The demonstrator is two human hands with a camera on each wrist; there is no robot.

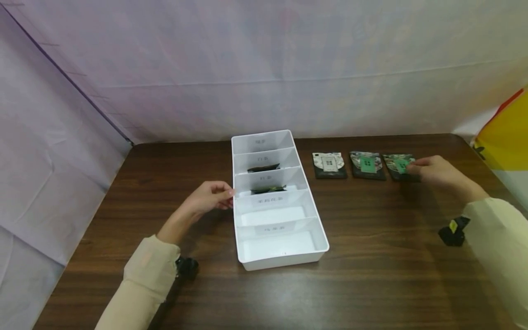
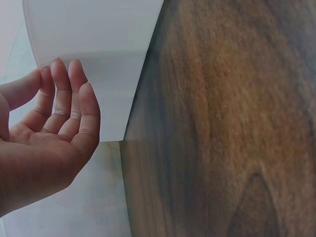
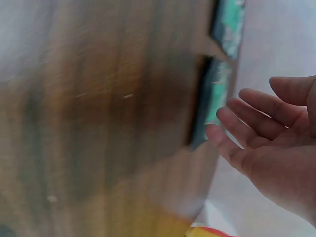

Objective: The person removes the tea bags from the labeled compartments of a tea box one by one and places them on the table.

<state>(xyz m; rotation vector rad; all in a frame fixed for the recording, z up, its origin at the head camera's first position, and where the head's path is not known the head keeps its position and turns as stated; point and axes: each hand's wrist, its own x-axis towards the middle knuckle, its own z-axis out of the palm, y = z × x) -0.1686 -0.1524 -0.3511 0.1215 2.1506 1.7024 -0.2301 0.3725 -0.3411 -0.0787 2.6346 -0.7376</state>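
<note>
A white divided box (image 1: 284, 263) stands lengthwise on the table, each compartment marked with dark characters. One dark packet (image 1: 264, 168) stands in the second compartment from the back, and a dark green one (image 1: 269, 189) in the third. My left hand (image 1: 209, 198) pinches the box's left rim between thumb and index finger, other fingers loosely bent by the outer wall (image 2: 118, 74). To the right lie three flat tea sachets: a white-and-black one (image 1: 330, 166), a green-labelled one (image 1: 368, 166) and another green-labelled one (image 1: 397, 164). My right hand (image 1: 439, 173) has its loosely bent fingertips at the rightmost sachet.
The dark wooden table (image 1: 383, 256) ends at a pale cloth wall (image 1: 198, 91) behind. A yellow and red cloth (image 1: 505, 133) hangs beyond the right edge. Black wrist cameras hang under both sleeves, the left one (image 1: 187, 267) close over the wood.
</note>
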